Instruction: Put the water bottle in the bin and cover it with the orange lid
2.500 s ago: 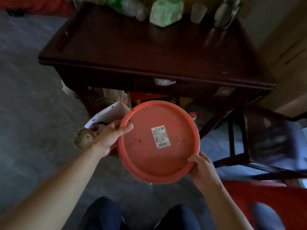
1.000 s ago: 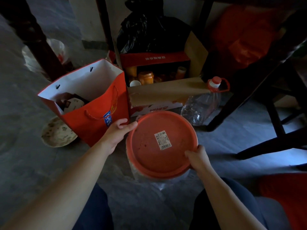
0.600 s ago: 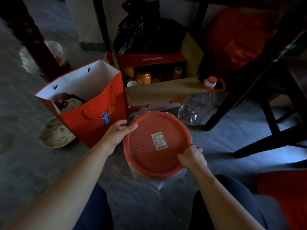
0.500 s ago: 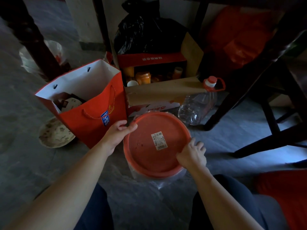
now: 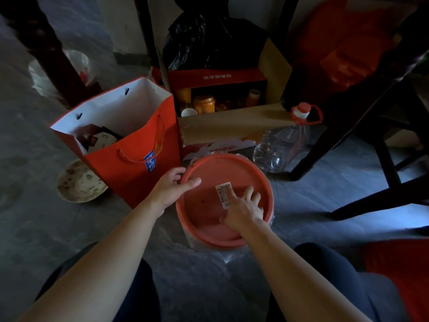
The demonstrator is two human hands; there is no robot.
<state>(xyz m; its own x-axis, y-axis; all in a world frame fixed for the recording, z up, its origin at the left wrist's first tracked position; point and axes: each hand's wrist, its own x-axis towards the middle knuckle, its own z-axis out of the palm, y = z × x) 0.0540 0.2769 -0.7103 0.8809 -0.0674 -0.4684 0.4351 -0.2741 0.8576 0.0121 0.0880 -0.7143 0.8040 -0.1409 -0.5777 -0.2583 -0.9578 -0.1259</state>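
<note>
The round orange lid (image 5: 204, 182) with a white barcode sticker lies flat on top of the bin (image 5: 209, 246), which stands on the floor and shows only as a pale plastic-lined wall under the lid's front edge. My left hand (image 5: 170, 190) grips the lid's left rim, thumb on top. My right hand (image 5: 243, 209) rests palm down on the lid's middle, fingers spread. The bin's inside is hidden by the lid. A large clear bottle (image 5: 282, 142) with a red cap and handle lies on the floor behind the bin, to the right.
A red paper gift bag (image 5: 132, 145) stands left of the bin, a dirty plate (image 5: 80, 182) beside it. An open cardboard box (image 5: 229, 126) with jars sits behind. Dark chair legs (image 5: 348, 126) stand to the right, a table leg (image 5: 48, 49) at far left.
The lid has come down from in front of the table onto the bin. My right hand let go of the lid's right rim and moved onto its top, flat.
</note>
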